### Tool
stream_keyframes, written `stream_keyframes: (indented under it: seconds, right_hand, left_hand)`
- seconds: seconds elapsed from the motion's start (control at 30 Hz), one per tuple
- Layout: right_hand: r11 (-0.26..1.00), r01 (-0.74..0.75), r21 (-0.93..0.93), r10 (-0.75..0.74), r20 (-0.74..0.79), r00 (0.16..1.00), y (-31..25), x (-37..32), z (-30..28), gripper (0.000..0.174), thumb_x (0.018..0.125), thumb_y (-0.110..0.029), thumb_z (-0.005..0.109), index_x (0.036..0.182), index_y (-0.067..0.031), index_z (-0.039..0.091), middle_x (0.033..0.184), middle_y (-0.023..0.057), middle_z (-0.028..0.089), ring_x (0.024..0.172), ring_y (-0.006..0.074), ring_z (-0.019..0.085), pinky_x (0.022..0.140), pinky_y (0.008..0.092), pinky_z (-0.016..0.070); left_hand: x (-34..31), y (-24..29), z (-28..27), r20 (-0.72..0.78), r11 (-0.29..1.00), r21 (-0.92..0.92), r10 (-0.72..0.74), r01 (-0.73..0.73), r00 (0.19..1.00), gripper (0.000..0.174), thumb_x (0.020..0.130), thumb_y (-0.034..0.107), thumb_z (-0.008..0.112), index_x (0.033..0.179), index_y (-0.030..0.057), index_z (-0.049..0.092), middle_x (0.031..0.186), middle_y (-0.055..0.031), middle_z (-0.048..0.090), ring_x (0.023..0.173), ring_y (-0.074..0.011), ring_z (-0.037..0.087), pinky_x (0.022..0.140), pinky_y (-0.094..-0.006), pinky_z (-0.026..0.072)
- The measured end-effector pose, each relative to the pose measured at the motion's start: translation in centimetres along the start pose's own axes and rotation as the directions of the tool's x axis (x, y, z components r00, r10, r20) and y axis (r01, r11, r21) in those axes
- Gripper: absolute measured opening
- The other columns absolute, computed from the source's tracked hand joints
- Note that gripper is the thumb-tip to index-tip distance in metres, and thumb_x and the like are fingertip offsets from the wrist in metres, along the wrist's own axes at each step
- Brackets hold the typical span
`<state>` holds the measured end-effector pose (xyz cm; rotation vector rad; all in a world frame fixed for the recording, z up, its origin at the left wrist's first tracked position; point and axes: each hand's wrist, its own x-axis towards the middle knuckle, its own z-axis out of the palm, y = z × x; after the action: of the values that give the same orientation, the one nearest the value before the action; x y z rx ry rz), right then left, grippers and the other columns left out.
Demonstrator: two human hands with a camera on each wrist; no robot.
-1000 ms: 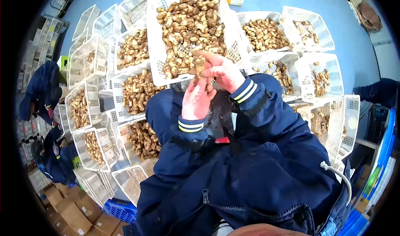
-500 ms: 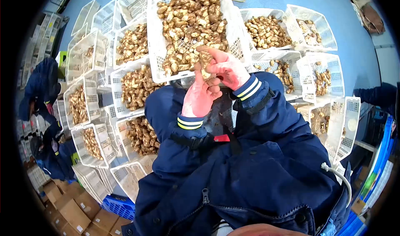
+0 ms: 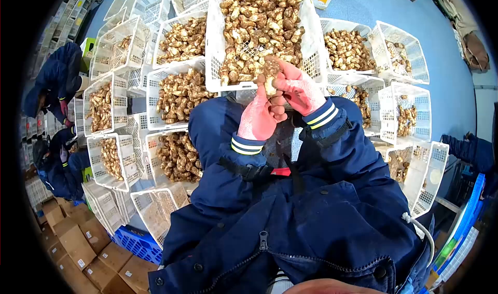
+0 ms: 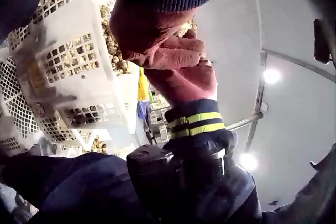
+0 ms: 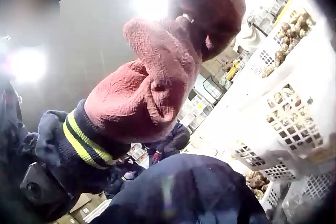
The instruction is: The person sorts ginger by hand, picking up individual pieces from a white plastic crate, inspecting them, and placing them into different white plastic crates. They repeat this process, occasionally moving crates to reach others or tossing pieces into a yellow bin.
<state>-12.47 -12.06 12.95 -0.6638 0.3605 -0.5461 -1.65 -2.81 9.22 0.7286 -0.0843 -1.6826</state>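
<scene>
Both hands, in pink gloves, meet at the front edge of the large white crate (image 3: pixel 212 68) heaped with mottled mushrooms. Between them a brown-and-cream mushroom (image 3: pixel 270 75) stands nearly upright. My right hand (image 3: pixel 302 90) pinches it from the right side. Lower down, my left hand (image 3: pixel 258 116) grips its lower end with thumb and curled fingers. In the left wrist view the left hand (image 4: pixel 149 35) hides most of the mushroom, and the right hand (image 4: pixel 184 85) lies just below. Gloved fingers cover the mushroom in the right wrist view, where the left hand (image 5: pixel 142 95) faces the camera.
More white crates with mushrooms flank me, such as a left crate (image 3: pixel 150 102) and a right crate (image 3: pixel 380 84). Two people work at the far left, one bent person (image 3: pixel 52 84) nearer the top. Cardboard boxes (image 3: pixel 78 244) and a blue crate (image 3: pixel 136 243) lie at lower left.
The head view has swung, so the crates and hands appear farther right. Both hands keep hold of the mushroom, which has turned slightly between the fingers.
</scene>
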Motion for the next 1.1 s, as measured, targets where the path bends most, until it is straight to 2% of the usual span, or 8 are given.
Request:
stream_keyframes:
  seconds: [0.07,0.13,0.27,0.47,0.53,0.67,0.93,1.1]
  right_hand:
    - [0.998,0.007,-0.066,-0.009,-0.028,1.000,0.5,0.2,-0.5,0.060,0.077,-0.004,0.055,0.132,-0.0026,0.030,0.070,-0.0036,0.045,0.061,0.0058,0.045,0.058,0.0188,0.0376]
    - [0.987,0.021,-0.158,-0.027,-0.037,0.999,0.4,0.3,-0.7,0.060,0.077,-0.005,0.054,0.132,-0.0034,0.030,0.068,-0.0055,0.042,0.060,0.0040,0.042,0.055,0.0176,0.0349]
    - [0.990,0.002,-0.141,-0.013,-0.082,0.997,0.2,0.1,-0.1,0.060,0.078,-0.007,0.056,0.132,-0.0039,0.029,0.067,-0.0055,0.043,0.060,0.0051,0.045,0.056,0.0188,0.0370]
    - [0.998,0.012,0.058,-0.020,0.144,0.989,0.4,-0.1,-0.2,0.062,0.081,-0.009,0.053,0.134,-0.0021,0.022,0.073,0.0004,0.052,0.058,0.0096,0.052,0.057,0.0224,0.0455]
    - [0.993,-0.005,-0.114,0.008,0.026,1.000,0.1,-0.2,0.4,0.060,0.081,-0.009,0.054,0.133,-0.0031,0.024,0.071,0.0001,0.053,0.060,0.0101,0.053,0.056,0.0234,0.0461]
    - [0.994,0.010,-0.106,-0.008,0.016,1.000,0.2,0.0,0.1,0.058,0.081,-0.012,0.056,0.131,-0.0032,0.029,0.088,0.0030,0.057,0.064,0.0096,0.054,0.059,0.0226,0.0460]
    - [0.995,-0.010,-0.097,0.005,-0.052,0.999,0.6,0.0,-0.3,0.052,0.077,-0.003,0.054,0.127,-0.0056,0.038,0.080,0.0016,0.055,0.063,0.0089,0.052,0.056,0.0233,0.0459]
    - [0.997,-0.074,0.012,0.075,-0.129,0.989,1.1,0.5,-1.5,0.054,0.078,-0.005,0.055,0.129,-0.0044,0.036,0.091,-0.0002,0.055,0.057,0.0061,0.045,0.052,0.0175,0.0391]
  left_hand:
    - [0.2,-0.3,-0.5,0.010,1.000,0.001,-0.031,0.031,0.999,0.040,0.083,0.053,0.046,0.111,0.0257,0.050,0.078,0.0049,0.048,0.061,-0.0092,0.040,0.060,-0.0263,0.0356]
    - [0.0,-0.2,0.0,-0.021,0.996,-0.087,-0.020,0.018,1.000,0.042,0.085,0.050,0.045,0.097,0.0108,0.055,0.078,0.0002,0.058,0.063,-0.0115,0.053,0.062,-0.0298,0.0447]
    - [0.0,0.1,0.8,-0.077,0.997,-0.034,-0.065,0.062,0.995,0.045,0.081,0.056,0.046,0.096,0.0145,0.053,0.073,0.0052,0.047,0.060,-0.0093,0.040,0.058,-0.0262,0.0346]
    - [-0.8,0.3,0.4,-0.016,0.999,-0.001,-0.042,0.042,0.999,0.043,0.084,0.055,0.043,0.089,0.0142,0.053,0.066,0.0054,0.044,0.055,-0.0099,0.038,0.055,-0.0259,0.0315]
    - [-0.8,0.3,0.5,-0.045,0.998,0.015,-0.057,0.057,0.997,0.044,0.084,0.056,0.042,0.086,0.0141,0.053,0.063,0.0056,0.043,0.053,-0.0101,0.037,0.055,-0.0258,0.0307]
    - [-0.8,0.2,0.6,-0.034,0.998,0.021,-0.060,0.060,0.998,0.043,0.084,0.056,0.041,0.086,0.0142,0.052,0.063,0.0050,0.045,0.054,-0.0101,0.038,0.055,-0.0264,0.0316]
    - [-0.7,0.1,0.4,0.035,0.999,0.010,-0.052,0.052,0.998,0.043,0.085,0.054,0.041,0.094,0.0129,0.053,0.069,0.0043,0.049,0.058,-0.0104,0.043,0.056,-0.0267,0.0354]
    - [-0.9,0.5,2.7,-0.161,0.993,-0.108,-0.068,0.051,0.985,0.043,0.086,0.052,0.042,0.102,0.0131,0.053,0.070,0.0044,0.049,0.060,-0.0104,0.045,0.059,-0.0252,0.0371]
